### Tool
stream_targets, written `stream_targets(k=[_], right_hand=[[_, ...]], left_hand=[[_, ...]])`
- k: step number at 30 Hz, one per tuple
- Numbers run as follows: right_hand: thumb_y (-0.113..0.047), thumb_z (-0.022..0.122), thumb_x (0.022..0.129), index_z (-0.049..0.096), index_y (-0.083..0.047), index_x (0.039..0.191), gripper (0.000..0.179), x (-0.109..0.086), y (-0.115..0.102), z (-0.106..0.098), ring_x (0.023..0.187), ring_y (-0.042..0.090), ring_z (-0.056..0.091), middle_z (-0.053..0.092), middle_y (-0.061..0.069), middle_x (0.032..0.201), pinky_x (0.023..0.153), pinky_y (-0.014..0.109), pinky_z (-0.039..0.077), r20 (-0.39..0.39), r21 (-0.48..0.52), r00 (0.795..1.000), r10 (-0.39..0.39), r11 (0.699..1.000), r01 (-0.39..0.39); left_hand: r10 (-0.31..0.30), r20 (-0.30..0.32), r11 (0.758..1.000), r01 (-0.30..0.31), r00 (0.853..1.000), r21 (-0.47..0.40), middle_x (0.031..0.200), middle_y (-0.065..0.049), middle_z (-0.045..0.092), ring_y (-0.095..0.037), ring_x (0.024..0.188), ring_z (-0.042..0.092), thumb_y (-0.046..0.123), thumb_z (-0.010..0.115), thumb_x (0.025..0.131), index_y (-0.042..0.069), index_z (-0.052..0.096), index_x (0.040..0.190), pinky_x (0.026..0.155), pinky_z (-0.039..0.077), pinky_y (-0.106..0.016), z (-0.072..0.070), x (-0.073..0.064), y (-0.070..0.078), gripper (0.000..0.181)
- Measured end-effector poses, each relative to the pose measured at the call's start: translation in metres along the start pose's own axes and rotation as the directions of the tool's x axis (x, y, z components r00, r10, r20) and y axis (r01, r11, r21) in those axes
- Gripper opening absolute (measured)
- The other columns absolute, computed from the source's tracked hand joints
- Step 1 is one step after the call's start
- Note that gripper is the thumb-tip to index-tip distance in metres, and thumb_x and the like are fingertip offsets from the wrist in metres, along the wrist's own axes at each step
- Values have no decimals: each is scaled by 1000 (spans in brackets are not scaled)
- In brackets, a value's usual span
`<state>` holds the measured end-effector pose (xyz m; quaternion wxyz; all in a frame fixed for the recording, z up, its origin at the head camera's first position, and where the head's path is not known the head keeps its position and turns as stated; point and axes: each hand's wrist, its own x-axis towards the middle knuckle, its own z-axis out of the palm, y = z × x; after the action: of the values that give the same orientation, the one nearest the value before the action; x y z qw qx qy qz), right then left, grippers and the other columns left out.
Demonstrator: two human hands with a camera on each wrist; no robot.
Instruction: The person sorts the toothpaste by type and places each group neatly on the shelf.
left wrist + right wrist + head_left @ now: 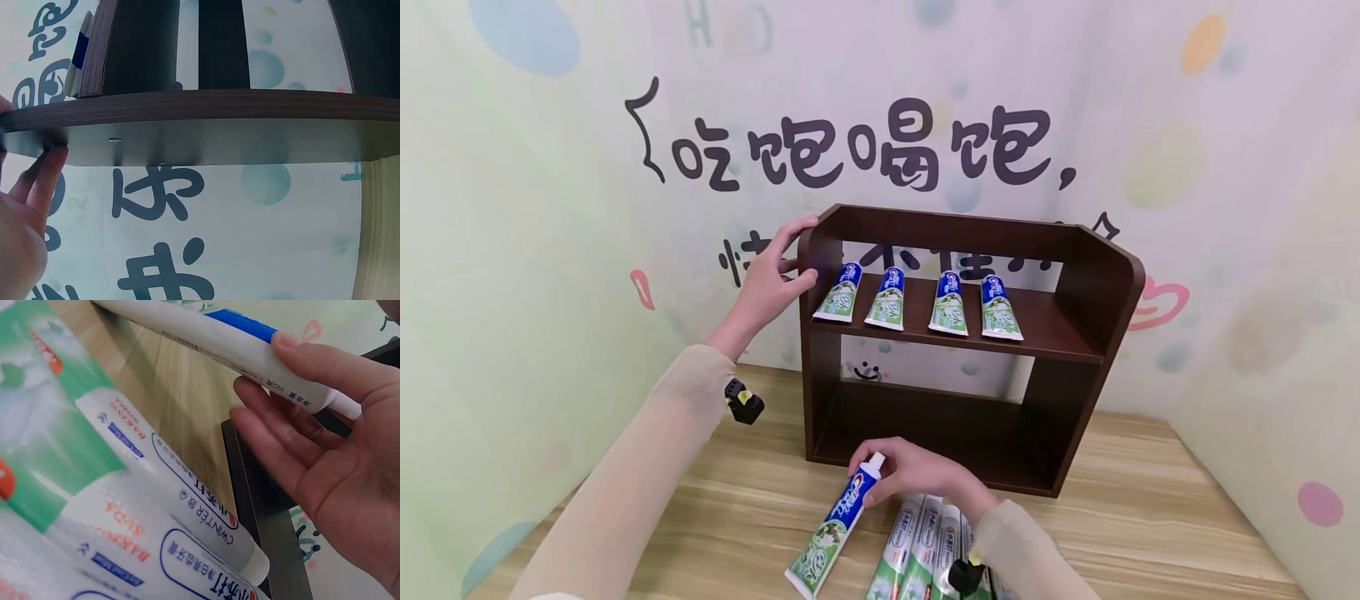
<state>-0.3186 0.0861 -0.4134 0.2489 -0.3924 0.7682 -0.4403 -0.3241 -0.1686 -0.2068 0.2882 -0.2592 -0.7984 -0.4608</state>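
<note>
My left hand (767, 283) holds the left side panel of a dark brown two-tier shelf (955, 225) near its top. In the left wrist view, fingertips (55, 159) press the panel's outer face. Between thumb and fingers, my right hand (910, 471) pinches a blue and green toothpaste tube (842, 512) near its white cap, tilted cap-up in front of the shelf. The right wrist view shows the thumb on one side of this tube (219, 347) and fingers beneath it. Several matching tubes (949, 302) lie in a row on the upper tier, caps toward the back.
Below my right wrist, several white and green toothpaste tubes (917, 550) lie side by side on the wooden table (1165, 500), partly covered by the forearm. A printed backdrop (880, 67) with dark lettering stands behind the shelf and wraps round both sides.
</note>
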Motion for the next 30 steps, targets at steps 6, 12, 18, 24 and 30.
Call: stream_targets(k=[6,12,18,24,30], right_hand=[[-17,72,88,61,-13,120,34,-5,-2,1,99,16,66,64,4,116,87,30,59,-22,137,1000,-13,991,16],[-22,68,90,60,-11,128,39,-9,-9,7,98,19,67,66,9,116,83,34,61,-105,215,994,-7,976,29],[-17,68,91,58,-7,131,42,-13,-16,14,99,19,66,64,16,124,82,36,62,-210,193,977,-26,979,68],[-18,65,95,56,-9,133,41,-20,-20,18,103,21,67,62,18,129,84,34,62,-315,134,947,-64,985,111],[-22,63,96,53,-9,135,42,-33,-26,13,114,25,65,62,18,133,92,32,59,-423,148,904,-58,980,132]], left_hand=[[-2,-2,1000,2,1000,5,158,-11,39,-47,120,61,0,58,91,9,41,147,92,57,-53,-1,-1,1,59],[-8,-1,1000,8,1000,4,158,-11,39,-47,121,60,0,58,91,9,41,147,94,56,-53,0,-1,1,59],[-14,4,1000,14,1000,5,158,-10,38,-45,122,60,0,58,91,11,41,147,95,56,-53,0,-1,1,60],[-5,-2,1000,5,1000,3,158,-10,39,-46,122,59,-1,58,91,10,41,147,95,56,-53,0,-1,1,59],[-3,-1,1000,3,1000,1,158,-10,39,-45,123,59,0,58,91,10,41,147,96,55,-53,0,-1,1,59]])
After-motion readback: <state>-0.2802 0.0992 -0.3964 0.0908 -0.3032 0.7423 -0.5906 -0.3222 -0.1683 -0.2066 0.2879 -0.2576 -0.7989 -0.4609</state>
